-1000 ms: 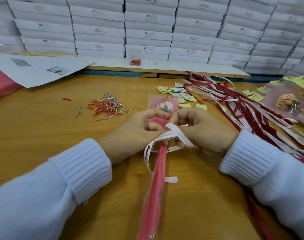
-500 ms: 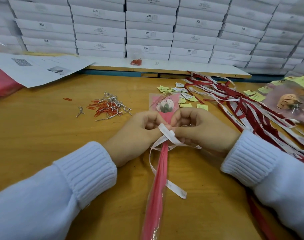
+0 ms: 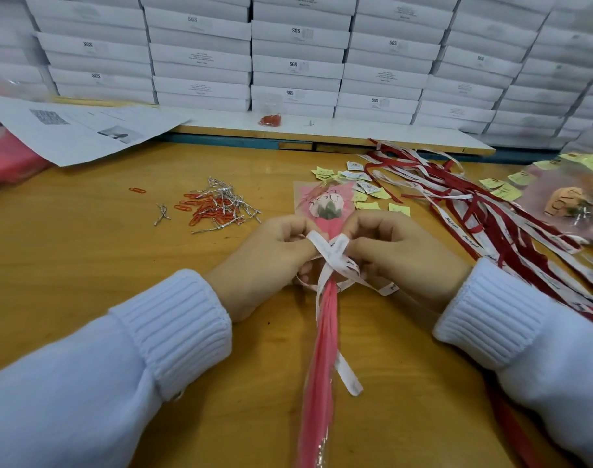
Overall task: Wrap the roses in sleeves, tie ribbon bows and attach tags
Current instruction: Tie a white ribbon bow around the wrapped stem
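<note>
A rose (image 3: 326,206) in a pink and clear sleeve (image 3: 318,359) lies lengthwise on the wooden table (image 3: 85,251), its head pointing away from me. A white printed ribbon (image 3: 333,255) crosses over the sleeve's neck just below the flower. My left hand (image 3: 271,261) pinches the ribbon's left loop. My right hand (image 3: 399,251) pinches the right loop. Two loose ribbon tails trail down and to the right along the stem. Yellow and white tags (image 3: 366,194) lie scattered beyond the flower.
A heap of red and white ribbons (image 3: 490,214) spreads over the right side. Red paper clips and silver twist ties (image 3: 217,207) sit at middle left. A finished wrapped rose (image 3: 571,204) lies far right. Printed paper (image 3: 68,130) and stacked white boxes (image 3: 298,52) fill the back.
The ribbon went from a loose wrap hanging off my fingers to two loops crossed over the sleeve's neck. Both hands drew closer to the flower and slightly apart.
</note>
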